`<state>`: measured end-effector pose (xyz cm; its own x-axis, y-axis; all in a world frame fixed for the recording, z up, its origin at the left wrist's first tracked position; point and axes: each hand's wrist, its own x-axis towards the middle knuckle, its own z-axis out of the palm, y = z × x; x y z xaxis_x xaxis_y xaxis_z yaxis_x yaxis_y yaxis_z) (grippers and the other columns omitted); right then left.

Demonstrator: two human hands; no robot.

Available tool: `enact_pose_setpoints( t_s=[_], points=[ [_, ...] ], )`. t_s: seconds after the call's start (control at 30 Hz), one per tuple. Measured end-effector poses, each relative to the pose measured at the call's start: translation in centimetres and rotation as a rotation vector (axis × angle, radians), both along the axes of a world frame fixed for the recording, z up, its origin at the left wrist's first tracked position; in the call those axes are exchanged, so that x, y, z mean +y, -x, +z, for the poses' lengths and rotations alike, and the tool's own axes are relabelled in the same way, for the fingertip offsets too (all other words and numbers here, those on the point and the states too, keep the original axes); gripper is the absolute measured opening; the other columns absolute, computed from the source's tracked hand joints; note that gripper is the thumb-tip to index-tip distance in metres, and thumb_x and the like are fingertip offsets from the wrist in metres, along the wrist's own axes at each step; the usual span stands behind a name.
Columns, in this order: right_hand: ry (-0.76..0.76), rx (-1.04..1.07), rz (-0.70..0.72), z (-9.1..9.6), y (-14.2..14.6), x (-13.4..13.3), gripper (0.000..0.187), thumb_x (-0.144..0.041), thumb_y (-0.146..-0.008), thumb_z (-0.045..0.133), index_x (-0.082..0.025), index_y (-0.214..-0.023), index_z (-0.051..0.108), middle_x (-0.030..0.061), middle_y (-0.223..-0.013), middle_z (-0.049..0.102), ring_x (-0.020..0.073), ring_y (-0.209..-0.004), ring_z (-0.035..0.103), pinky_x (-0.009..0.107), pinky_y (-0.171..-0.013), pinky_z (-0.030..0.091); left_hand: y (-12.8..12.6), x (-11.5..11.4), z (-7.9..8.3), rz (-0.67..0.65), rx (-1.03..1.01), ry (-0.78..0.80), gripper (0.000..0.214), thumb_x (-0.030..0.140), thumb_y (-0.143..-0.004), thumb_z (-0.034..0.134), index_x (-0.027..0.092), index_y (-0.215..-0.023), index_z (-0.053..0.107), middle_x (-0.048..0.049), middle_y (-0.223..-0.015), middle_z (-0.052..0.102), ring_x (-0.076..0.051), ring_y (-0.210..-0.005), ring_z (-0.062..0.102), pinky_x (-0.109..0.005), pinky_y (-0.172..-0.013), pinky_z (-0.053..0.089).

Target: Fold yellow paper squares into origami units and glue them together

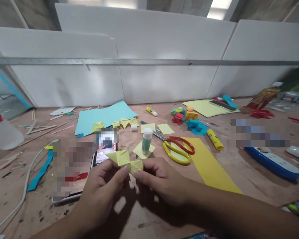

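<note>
Between my two hands is a folded yellow paper piece (122,158), held just above the table and made of pointed, creased sections. My left hand (103,186) pinches its middle between thumb and fingers. On its right-hand section, my right hand (159,179) presses with thumb and fingers. Just beyond my fingers a glue stick (147,142) with a white cap stands upright on a yellow paper square (137,151). Scissors (178,149) with red and yellow handles lie to the right of it. More folded yellow paper (124,123) sits farther back, beside a small white cap (134,128).
A phone (106,146) and a tablet (83,179) lie left of centre. Blue paper sheets (99,116) are behind them. Yellow glue sticks (215,139), small coloured folded figures (191,115), yellow paper (214,169) and a blue-white power strip (274,163) are on the right. A cable (27,186) runs along the left.
</note>
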<state>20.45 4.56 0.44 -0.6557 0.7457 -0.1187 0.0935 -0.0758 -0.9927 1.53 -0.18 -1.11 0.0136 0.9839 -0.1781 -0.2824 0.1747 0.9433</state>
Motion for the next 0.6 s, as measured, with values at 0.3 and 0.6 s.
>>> enact_pose_setpoints(
  t_s=[0.3, 0.6],
  points=[
    [-0.118, -0.056, 0.012, 0.4, -0.4, 0.4, 0.038, -0.050, -0.101, 0.057, -0.018, -0.080, 0.057, -0.0053, -0.061, 0.052, 0.0076, -0.049, 0.045, 0.020, -0.048, 0.035, -0.1, 0.5, 0.3, 0.011, -0.080, 0.048, 0.031, 0.047, -0.084, 0.081, 0.019, -0.079, 0.070, 0.0010, -0.065, 0.065, -0.010, -0.054, 0.058, -0.020, -0.052, 0.045],
    [-0.357, -0.044, -0.141, -0.5, -1.3, 1.8, 0.053, -0.060, -0.100, 0.052, -0.019, -0.067, 0.054, -0.0032, -0.057, 0.054, 0.0095, -0.050, 0.047, 0.021, -0.049, 0.036, 0.9, 0.9, -0.3, -0.058, 0.128, -0.052, 0.038, 0.050, -0.088, 0.073, 0.018, -0.071, 0.064, 0.0003, -0.065, 0.061, -0.013, -0.058, 0.053, -0.025, -0.058, 0.043]
  ],
)
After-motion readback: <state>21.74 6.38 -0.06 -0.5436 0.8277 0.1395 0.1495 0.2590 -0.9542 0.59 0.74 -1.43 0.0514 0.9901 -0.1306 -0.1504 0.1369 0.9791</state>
